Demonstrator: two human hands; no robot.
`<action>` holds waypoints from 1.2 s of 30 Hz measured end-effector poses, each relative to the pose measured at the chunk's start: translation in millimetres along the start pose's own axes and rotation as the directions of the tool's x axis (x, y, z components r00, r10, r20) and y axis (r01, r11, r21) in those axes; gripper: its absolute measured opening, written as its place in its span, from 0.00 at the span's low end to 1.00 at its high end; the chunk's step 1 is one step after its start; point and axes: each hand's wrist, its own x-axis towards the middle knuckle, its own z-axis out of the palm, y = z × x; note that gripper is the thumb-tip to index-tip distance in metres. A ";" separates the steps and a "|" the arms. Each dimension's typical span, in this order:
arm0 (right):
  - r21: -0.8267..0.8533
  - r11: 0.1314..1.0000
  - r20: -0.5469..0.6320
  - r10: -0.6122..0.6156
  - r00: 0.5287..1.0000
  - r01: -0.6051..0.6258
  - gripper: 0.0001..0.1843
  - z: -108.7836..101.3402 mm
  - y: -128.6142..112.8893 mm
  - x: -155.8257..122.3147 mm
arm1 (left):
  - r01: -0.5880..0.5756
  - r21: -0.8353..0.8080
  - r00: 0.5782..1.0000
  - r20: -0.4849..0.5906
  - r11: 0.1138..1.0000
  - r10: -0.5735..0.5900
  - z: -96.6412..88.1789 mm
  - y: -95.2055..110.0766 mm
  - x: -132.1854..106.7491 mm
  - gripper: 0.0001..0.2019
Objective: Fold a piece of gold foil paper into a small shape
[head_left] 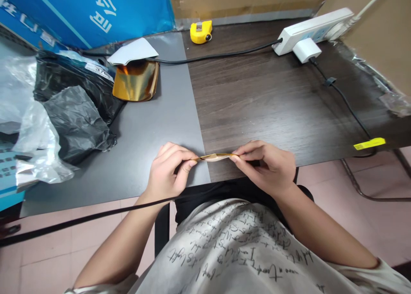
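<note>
Between my two hands a thin gold-coloured sheet (210, 157) is seen nearly edge-on, with a pale underside. My left hand (171, 165) pinches its left end between thumb and forefinger. The right end is pinched by my right hand (265, 163) in the same way. Both hands are just above the front part of the table, close to my body. Farther back on the left lies a stack of shiny gold sheets (136, 82), partly covered by a folded white paper (133, 52).
Black and clear plastic bags (80, 110) crowd the left side below a blue box (128, 11). A yellow tape measure (201, 32) stands at the back. On the right, a white power strip (317, 26) trails black cables, one with a yellow tag (369, 144).
</note>
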 end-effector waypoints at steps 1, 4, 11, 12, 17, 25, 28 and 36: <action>0.022 0.999 -0.006 0.039 0.999 -0.038 0.13 0.2 0.7 -0.3 | 0.001 -0.006 1.000 0.003 1.000 -0.001 -0.3 0.3 0.4 0.01; -0.005 0.996 0.060 0.086 0.994 -0.086 0.13 -1.3 4.7 3.0 | 0.016 -0.020 0.999 0.039 1.000 -0.016 -3.6 1.6 4.1 0.02; 0.059 0.990 0.265 0.111 0.958 -0.131 0.05 -10.6 23.8 41.8 | 0.383 -0.127 0.896 0.292 0.915 -0.335 -17.0 -0.1 38.6 0.12; 0.110 0.967 0.299 0.189 0.935 -0.231 0.05 -10.1 27.9 49.2 | 0.449 -0.157 0.865 0.324 0.880 -0.383 -17.3 -1.7 46.1 0.13; 0.251 0.826 0.388 0.392 0.834 -0.505 0.15 4.0 60.5 89.8 | 0.556 -0.269 0.813 0.370 0.786 -0.449 -8.2 -15.4 87.0 0.13; 0.380 0.742 0.393 0.412 0.822 -0.553 0.25 31.7 114.5 154.1 | 0.562 -0.306 0.815 0.366 0.769 -0.450 22.3 -48.8 150.8 0.20; 0.360 0.728 0.426 0.428 0.797 -0.583 0.16 40.4 130.3 165.8 | 0.543 -0.265 0.830 0.317 0.797 -0.459 34.0 -61.9 171.6 0.23; 0.212 0.788 0.481 0.430 0.764 -0.578 0.06 63.7 169.3 195.5 | 0.559 -0.074 0.815 0.232 0.826 -0.531 53.4 -95.9 210.7 0.20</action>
